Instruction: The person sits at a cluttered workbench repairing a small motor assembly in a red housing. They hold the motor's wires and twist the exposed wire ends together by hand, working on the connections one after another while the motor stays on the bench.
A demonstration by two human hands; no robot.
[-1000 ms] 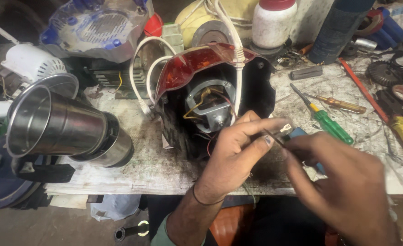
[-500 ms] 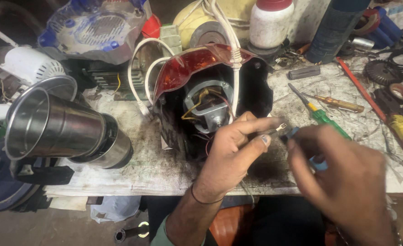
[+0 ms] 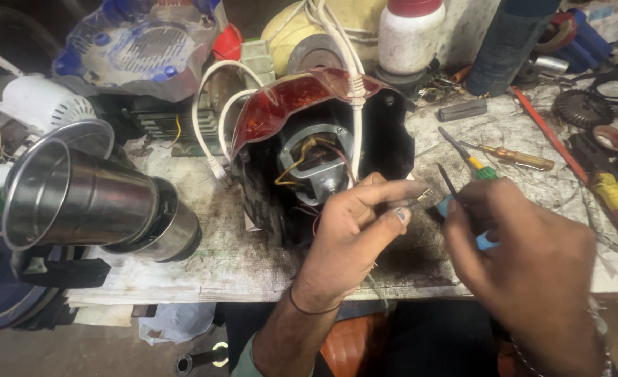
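Leftmost, a steel jar [image 3: 85,199] was seen lying on its side on the grimy workbench [image 3: 239,262], beside an opened red-and-black appliance housing [image 3: 309,126] with its motor [image 3: 319,164] exposed. Just right of the motor, a small metal wire terminal [image 3: 424,197] was pinched between thumb and forefinger of the left hand [image 3: 354,234]. Further right, a blue-handled screwdriver [image 3: 455,199] was gripped in the closed fingers of the right hand [image 3: 525,265], its tip held near the terminal.
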